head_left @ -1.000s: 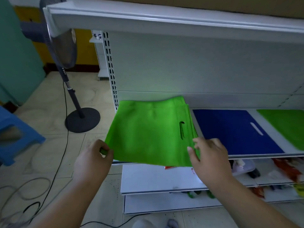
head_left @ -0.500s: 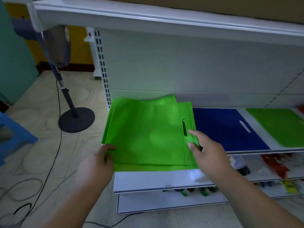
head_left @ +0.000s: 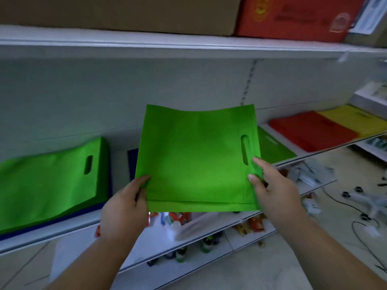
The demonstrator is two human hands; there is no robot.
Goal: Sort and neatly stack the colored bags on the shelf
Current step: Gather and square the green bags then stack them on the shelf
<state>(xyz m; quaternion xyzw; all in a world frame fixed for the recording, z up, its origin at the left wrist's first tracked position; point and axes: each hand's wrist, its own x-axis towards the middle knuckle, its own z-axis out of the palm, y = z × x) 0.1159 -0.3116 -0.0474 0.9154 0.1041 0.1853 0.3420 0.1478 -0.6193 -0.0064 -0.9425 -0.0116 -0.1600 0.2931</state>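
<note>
White shelf (head_left: 62, 231) runs left to right. Left hand (head_left: 123, 208) and right hand (head_left: 272, 191) pinch one green bag (head_left: 194, 160) by its near corners; green stack (head_left: 48, 181) lies leftward (left hand nearer).

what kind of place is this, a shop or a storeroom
Probably a small shop: white metal retail shelving, flat colored bags such as the red bag laid out, and small packaged goods on the lower shelf.

The held bag (head_left: 194, 160) is bright green, beside green (head_left: 48, 181), red (head_left: 312, 130) and yellow bags (head_left: 356, 120) on a white shelf (head_left: 62, 229).
</note>
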